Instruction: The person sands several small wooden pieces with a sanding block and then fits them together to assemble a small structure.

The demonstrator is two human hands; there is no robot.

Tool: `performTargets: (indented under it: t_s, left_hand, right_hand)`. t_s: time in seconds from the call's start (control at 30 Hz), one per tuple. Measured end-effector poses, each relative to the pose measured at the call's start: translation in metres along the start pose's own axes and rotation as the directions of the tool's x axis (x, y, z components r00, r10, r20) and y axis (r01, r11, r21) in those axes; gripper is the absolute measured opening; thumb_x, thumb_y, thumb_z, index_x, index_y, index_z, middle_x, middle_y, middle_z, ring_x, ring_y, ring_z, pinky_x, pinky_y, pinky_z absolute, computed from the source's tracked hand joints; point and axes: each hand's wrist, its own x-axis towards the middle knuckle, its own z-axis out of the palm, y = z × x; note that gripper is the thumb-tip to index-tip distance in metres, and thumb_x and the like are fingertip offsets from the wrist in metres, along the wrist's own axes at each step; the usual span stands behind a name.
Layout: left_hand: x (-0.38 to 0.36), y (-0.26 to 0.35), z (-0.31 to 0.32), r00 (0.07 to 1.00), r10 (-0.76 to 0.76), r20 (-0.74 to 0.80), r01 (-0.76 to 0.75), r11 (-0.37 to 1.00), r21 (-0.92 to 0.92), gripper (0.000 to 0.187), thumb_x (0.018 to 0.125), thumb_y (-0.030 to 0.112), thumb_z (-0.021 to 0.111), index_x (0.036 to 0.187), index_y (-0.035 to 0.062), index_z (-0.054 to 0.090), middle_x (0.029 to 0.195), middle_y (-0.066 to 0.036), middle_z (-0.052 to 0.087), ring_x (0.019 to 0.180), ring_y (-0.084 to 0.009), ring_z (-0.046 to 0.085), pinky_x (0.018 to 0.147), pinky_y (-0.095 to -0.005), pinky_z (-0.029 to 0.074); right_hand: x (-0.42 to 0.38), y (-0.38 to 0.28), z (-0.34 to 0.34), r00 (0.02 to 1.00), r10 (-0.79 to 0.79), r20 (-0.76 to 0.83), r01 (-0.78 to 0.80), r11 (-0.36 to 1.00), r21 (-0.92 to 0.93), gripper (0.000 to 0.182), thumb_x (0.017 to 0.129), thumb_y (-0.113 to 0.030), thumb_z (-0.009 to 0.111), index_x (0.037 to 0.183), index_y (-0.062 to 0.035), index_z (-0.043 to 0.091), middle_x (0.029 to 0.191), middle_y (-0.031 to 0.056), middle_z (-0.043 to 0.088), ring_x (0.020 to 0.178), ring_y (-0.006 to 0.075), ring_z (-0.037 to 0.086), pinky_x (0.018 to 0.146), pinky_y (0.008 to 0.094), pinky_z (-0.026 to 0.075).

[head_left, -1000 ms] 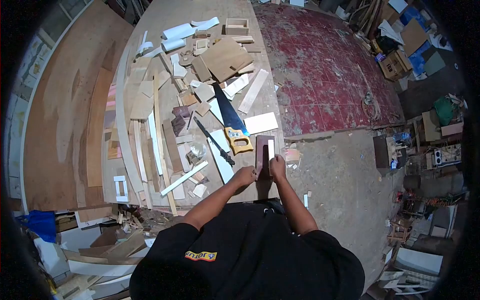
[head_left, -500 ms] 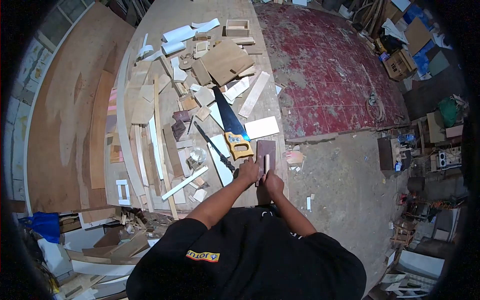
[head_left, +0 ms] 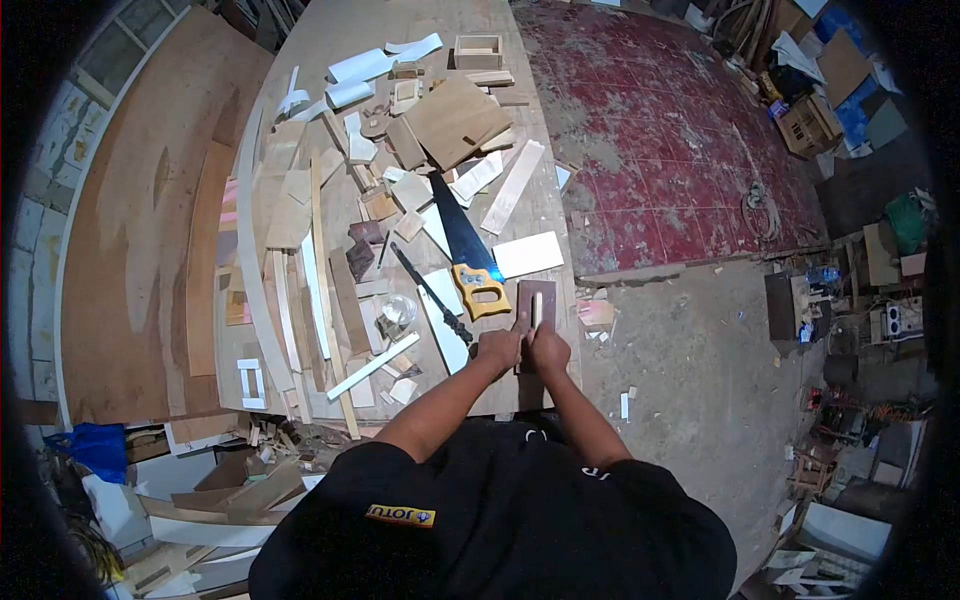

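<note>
A brown, flat rectangular piece point(head_left: 528, 290), which looks like a sheet of sandpaper, lies at the table's near right corner. On top of it rests a short, pale wooden stick point(head_left: 538, 308), pointing away from me. My right hand point(head_left: 550, 350) is closed around the near end of this stick. Close beside it, my left hand point(head_left: 498, 350) has its fingers bent, with one finger reaching along the brown piece's left edge; its grip is partly hidden. Just beyond my left hand lies a handsaw point(head_left: 480, 290) with a yellow handle. A dark, slim tool point(head_left: 430, 295) lies left of the saw.
Wood offcuts and a square board point(head_left: 455, 120) cover the middle of the table point(head_left: 420, 20). A clear cup point(head_left: 398, 310) and a pale strip point(head_left: 373, 366) are at left. A white block point(head_left: 527, 255) sits beyond the brown piece. The table's right edge runs close by.
The wooden stick has slid a little away from me along the brown piece, with my right hand. My left hand has drawn slightly back. The whole view has shifted slightly.
</note>
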Motion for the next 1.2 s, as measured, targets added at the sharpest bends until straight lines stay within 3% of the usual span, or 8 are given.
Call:
performTargets:
  t_s: [0.17,0.2,0.5,0.8,0.93,0.97,1.03,1.2]
  left_hand:
    - [-0.005,0.005,-0.014,0.997,-0.039,0.065,0.043,0.997,-0.065,0.097,0.080,0.034,0.068,0.151,0.0134,0.005,0.095,-0.021,0.067,0.089,-0.0365,0.066,0.076,-0.0468,0.052]
    - [0.001,0.004,-0.009,0.993,-0.084,0.086,0.094,0.988,-0.122,0.095,0.082,0.038,0.064,0.152,0.0230,0.001,0.106,-0.021,0.066,0.096,-0.0336,0.066,0.081,-0.0460,0.051]
    - [0.004,0.002,-0.003,0.997,-0.025,0.076,0.027,0.999,-0.018,0.106,0.077,0.035,0.071,0.151,0.0138,-0.003,0.102,-0.023,0.066,0.093,-0.0380,0.065,0.079,-0.0481,0.052]
    - [0.001,0.001,-0.004,0.996,-0.006,0.085,0.006,1.000,0.001,0.103,0.079,0.038,0.067,0.151,0.0148,-0.003,0.104,-0.022,0.066,0.094,-0.0368,0.066,0.079,-0.0472,0.053]
    - [0.008,0.002,-0.001,0.987,-0.089,0.130,0.092,0.996,-0.012,0.100,0.080,0.035,0.064,0.152,0.0210,-0.004,0.108,-0.019,0.066,0.095,-0.0323,0.067,0.081,-0.0444,0.052]
    - [0.010,0.001,-0.003,0.987,-0.092,0.130,0.096,0.995,-0.020,0.100,0.080,0.035,0.064,0.152,0.0210,-0.004,0.108,-0.019,0.066,0.095,-0.0323,0.067,0.081,-0.0444,0.052]
    - [0.008,0.001,0.000,0.985,-0.106,0.133,0.117,0.990,-0.078,0.097,0.081,0.035,0.061,0.152,0.0236,-0.006,0.109,-0.020,0.066,0.096,-0.0335,0.066,0.081,-0.0442,0.052]
    - [0.006,-0.001,0.002,0.988,-0.080,0.131,0.081,0.997,0.002,0.100,0.082,0.038,0.063,0.151,0.0243,-0.008,0.110,-0.019,0.066,0.096,-0.0320,0.067,0.081,-0.0445,0.052]
  right_hand:
    - [-0.043,0.013,0.001,0.994,0.027,0.109,-0.024,0.999,-0.023,0.037,0.089,-0.040,0.051,0.093,-0.0036,0.056,0.077,0.0240,0.066,0.073,0.0419,0.065,0.065,0.0530,0.050]
    - [-0.043,0.001,-0.014,0.994,-0.010,0.110,0.013,1.000,-0.023,0.038,0.090,-0.040,0.050,0.094,-0.0029,0.055,0.077,0.0246,0.066,0.072,0.0420,0.066,0.065,0.0529,0.050]
    - [0.063,-0.023,0.004,0.999,0.022,0.031,-0.020,0.996,-0.084,0.039,0.092,-0.031,0.046,0.118,-0.0022,0.044,0.082,0.0232,0.067,0.079,0.0397,0.067,0.066,0.0507,0.052]
    - [0.055,-0.004,-0.005,0.987,-0.154,0.040,0.158,0.978,-0.137,0.042,0.088,-0.026,0.048,0.126,-0.0065,0.046,0.077,0.0214,0.067,0.072,0.0392,0.067,0.061,0.0523,0.051]
    - [0.003,0.013,0.014,0.982,-0.131,0.135,0.146,0.983,-0.113,0.063,0.085,-0.029,0.051,0.141,-0.0105,0.031,0.076,0.0210,0.067,0.065,0.0407,0.065,0.056,0.0526,0.048]
    - [-0.037,0.010,0.001,0.982,-0.093,0.166,0.104,0.993,-0.060,0.077,0.084,-0.027,0.052,0.150,-0.0125,0.013,0.076,0.0218,0.067,0.064,0.0407,0.064,0.054,0.0529,0.047]
    - [-0.052,0.017,0.008,0.983,-0.110,0.144,0.123,0.989,-0.082,0.082,0.086,-0.028,0.051,0.151,-0.0143,0.004,0.077,0.0220,0.067,0.064,0.0411,0.064,0.055,0.0535,0.046]
    - [0.009,0.005,-0.003,0.982,-0.151,0.111,0.159,0.985,-0.070,0.084,0.088,-0.026,0.050,0.151,-0.0168,-0.005,0.080,0.0220,0.067,0.065,0.0386,0.065,0.055,0.0503,0.047]
